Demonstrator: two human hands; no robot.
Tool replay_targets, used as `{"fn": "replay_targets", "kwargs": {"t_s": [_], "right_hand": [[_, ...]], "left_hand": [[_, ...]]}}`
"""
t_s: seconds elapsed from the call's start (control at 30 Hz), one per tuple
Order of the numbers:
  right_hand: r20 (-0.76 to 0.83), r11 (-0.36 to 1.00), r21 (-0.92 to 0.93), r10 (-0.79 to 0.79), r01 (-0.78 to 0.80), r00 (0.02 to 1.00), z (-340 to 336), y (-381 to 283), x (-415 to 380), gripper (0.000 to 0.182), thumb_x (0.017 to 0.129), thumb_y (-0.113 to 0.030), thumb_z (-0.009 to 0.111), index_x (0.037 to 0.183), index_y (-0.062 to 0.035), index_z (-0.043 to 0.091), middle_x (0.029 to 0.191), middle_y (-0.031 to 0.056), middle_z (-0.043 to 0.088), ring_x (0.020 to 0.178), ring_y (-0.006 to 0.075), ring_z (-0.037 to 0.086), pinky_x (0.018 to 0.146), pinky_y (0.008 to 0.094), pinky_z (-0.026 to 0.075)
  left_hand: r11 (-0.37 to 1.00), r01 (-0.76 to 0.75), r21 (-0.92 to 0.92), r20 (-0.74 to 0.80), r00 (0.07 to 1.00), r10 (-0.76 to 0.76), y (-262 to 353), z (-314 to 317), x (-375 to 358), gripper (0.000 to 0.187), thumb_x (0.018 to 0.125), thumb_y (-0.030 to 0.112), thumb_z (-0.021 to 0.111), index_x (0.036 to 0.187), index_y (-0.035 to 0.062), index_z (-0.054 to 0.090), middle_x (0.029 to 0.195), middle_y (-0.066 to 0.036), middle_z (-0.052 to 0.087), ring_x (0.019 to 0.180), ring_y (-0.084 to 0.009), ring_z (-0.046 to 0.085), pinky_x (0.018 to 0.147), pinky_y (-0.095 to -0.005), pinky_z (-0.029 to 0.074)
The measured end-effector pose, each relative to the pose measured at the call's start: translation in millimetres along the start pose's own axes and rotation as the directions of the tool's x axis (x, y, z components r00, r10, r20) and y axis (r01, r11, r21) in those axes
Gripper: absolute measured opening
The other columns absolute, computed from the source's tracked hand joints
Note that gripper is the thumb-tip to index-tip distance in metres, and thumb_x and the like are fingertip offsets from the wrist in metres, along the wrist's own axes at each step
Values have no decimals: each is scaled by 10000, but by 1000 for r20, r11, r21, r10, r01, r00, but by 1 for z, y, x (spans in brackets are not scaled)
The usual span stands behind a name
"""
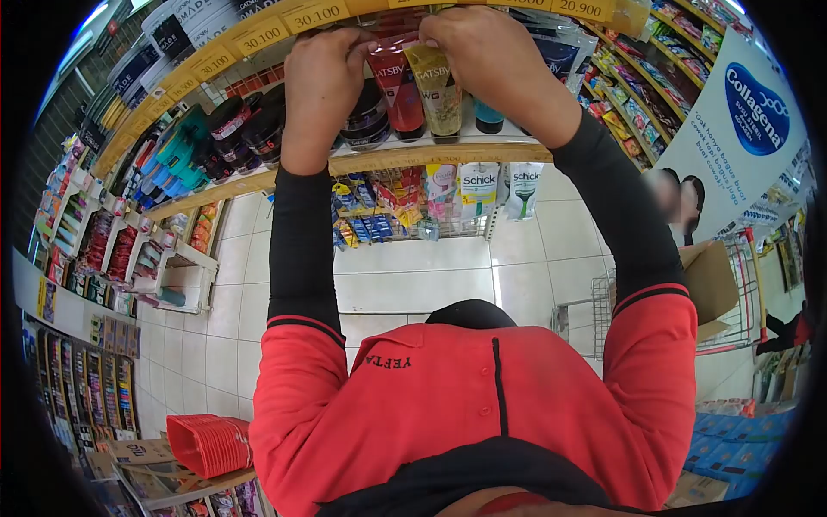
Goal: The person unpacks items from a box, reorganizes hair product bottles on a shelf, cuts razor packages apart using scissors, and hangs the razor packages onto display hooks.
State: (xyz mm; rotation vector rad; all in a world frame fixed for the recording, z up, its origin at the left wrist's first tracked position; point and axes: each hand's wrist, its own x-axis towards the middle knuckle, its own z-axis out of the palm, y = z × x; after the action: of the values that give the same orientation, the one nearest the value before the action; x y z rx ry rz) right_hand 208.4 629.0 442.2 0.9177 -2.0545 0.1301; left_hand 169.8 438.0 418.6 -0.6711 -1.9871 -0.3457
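Note:
My left hand [323, 82] is closed, its thumb and finger at the upper left edge of a red Gatsby hair gel tube [398, 90]. Close beside it, a yellow Gatsby hair gel tube [444, 99] stands cap down on the white shelf [405, 150]. The bent fingers of my right hand [491, 65] pinch this yellow tube near its top; part of the grip is hidden behind the hand. Dark round jars [366, 121] are by my left wrist. Under my right hand a tube with a blue-green lower end [488, 116] shows partly.
A shelf edge with yellow price labels [263, 36] runs just above my hands. Schick razor packs [479, 188] hang below the shelf. At right are a Collagena sign [745, 129] and a wire cart [603, 314] beside a cardboard box [711, 284]. Red baskets [207, 444] are stacked at lower left.

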Motion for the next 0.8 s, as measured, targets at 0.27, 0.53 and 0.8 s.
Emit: {"fn": "replay_targets", "kwargs": {"t_s": [0.27, 0.53, 0.8], "right_hand": [[-68, 993, -37, 109, -112, 992, 12, 3, 2, 77, 695, -63, 492, 714, -17, 551, 646, 159, 561, 654, 324, 571, 585, 395, 452], [-44, 990, -35, 135, -137, 990, 13, 2, 3, 114, 713, -66, 465, 747, -17, 561, 665, 168, 567, 666, 331, 572, 594, 396, 459], [-11, 989, 108, 99, -98, 995, 5, 4, 0, 133, 709, -54, 484, 807, 1, 555, 739, 182, 580, 736, 337, 569, 644, 399, 453]], "left_hand": [[1000, -23, -2, -143, 989, 23, -14, 14, 3, 93, 712, 173, 594, 729, 115, 664, 658, -102, 604, 632, -282, 580, 599, -371, 454], [998, 2, 58, -145, 989, 6, -7, 9, -1, 119, 732, 204, 598, 753, 102, 655, 680, -120, 605, 667, -300, 575, 622, -372, 442], [998, -12, 69, -190, 981, 25, 12, 14, -6, 178, 732, 292, 607, 804, 131, 634, 737, -82, 600, 777, -287, 545, 640, -425, 390]]}}
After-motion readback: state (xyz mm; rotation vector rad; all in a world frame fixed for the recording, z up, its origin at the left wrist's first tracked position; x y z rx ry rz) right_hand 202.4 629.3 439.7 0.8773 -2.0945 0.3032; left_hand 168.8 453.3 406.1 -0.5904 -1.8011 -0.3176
